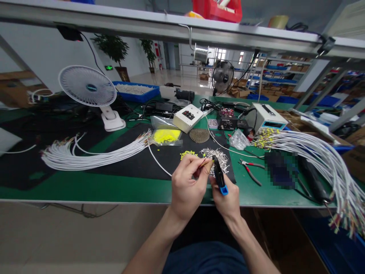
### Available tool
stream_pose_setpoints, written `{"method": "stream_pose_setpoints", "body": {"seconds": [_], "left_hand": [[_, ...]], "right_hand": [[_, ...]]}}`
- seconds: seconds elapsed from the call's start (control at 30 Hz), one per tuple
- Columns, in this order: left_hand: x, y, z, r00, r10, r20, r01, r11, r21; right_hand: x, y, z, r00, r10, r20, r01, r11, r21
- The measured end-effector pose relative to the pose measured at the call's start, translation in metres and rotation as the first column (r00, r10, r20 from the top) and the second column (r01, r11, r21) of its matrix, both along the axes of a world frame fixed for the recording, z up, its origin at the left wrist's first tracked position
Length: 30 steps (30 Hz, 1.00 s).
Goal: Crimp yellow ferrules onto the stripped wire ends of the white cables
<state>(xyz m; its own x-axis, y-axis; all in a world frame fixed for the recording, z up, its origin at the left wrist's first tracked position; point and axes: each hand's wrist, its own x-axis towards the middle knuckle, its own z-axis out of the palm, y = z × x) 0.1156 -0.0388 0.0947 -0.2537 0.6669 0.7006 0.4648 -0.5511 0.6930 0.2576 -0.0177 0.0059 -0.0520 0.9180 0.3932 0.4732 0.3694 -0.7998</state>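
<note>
The green desk (142,190) carries a black mat (119,142), white cable bundles (99,160), a white fan (112,121), a blue tray (137,96), a white box (188,117), red-handled cutters (252,173) and a black soldering-station-like unit (227,122).

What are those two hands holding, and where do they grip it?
The left hand pinches thin colored wires near their tips; the right hand grips a black tool around its blue-ended lower part.

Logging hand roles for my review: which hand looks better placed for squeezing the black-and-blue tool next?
Likely the right hand: its grip is around the black-and-blue tool, while the left hand pinches thin wires near the tool's tip.
</note>
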Motion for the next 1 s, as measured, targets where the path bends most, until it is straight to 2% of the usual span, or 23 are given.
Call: {"method": "stream_pose_setpoints", "body": {"seconds": [0.17, 0.33, 0.43, 0.57, 0.63, 0.73, 0.87, 0.93, 1.0], "left_hand": [[0.002, 0.006, 0.000, 0.999, -0.036, 0.027, 0.036, 0.999, -0.010], [0.001, 0.004, 0.000, 0.999, -0.037, 0.014, 0.037, 0.999, -0.008], [-0.002, 0.001, 0.003, 0.999, -0.047, -0.001, 0.047, 0.999, -0.011], [-0.003, -0.002, 0.005, 0.998, -0.055, -0.004, 0.055, 0.998, -0.013], [-0.002, -0.002, 0.005, 0.999, -0.046, -0.008, 0.046, 0.999, -0.023], [0.002, 0.000, 0.004, 0.999, -0.029, -0.015, 0.029, 0.999, -0.031], [0.008, 0.000, 0.003, 0.999, -0.031, -0.025, 0.030, 0.999, -0.036], [0.009, 0.000, 0.004, 0.999, -0.044, -0.023, 0.043, 0.998, -0.056], [0.007, 0.000, 0.005, 0.999, -0.041, -0.008, 0.040, 0.996, -0.076]], "right_hand": [[-0.002, -0.001, 0.007, 0.999, -0.037, -0.003, 0.037, 0.999, -0.001], [0.000, -0.006, 0.009, 1.000, -0.011, -0.018, 0.011, 0.999, -0.032], [0.003, -0.014, 0.014, 0.998, 0.056, -0.043, -0.058, 0.996, -0.067], [0.012, -0.029, 0.031, 0.979, 0.185, -0.087, -0.195, 0.973, -0.125], [0.017, -0.036, 0.039, 0.972, 0.209, -0.110, -0.226, 0.958, -0.175], [0.022, -0.041, 0.045, 0.974, 0.182, -0.132, -0.209, 0.948, -0.241], [0.026, -0.044, 0.045, 0.975, 0.163, -0.152, -0.197, 0.950, -0.243], [0.026, -0.046, 0.046, 0.959, 0.164, -0.231, -0.229, 0.929, -0.291], [0.026, -0.050, 0.050, 0.943, 0.104, -0.318, -0.215, 0.915, -0.340]]}}
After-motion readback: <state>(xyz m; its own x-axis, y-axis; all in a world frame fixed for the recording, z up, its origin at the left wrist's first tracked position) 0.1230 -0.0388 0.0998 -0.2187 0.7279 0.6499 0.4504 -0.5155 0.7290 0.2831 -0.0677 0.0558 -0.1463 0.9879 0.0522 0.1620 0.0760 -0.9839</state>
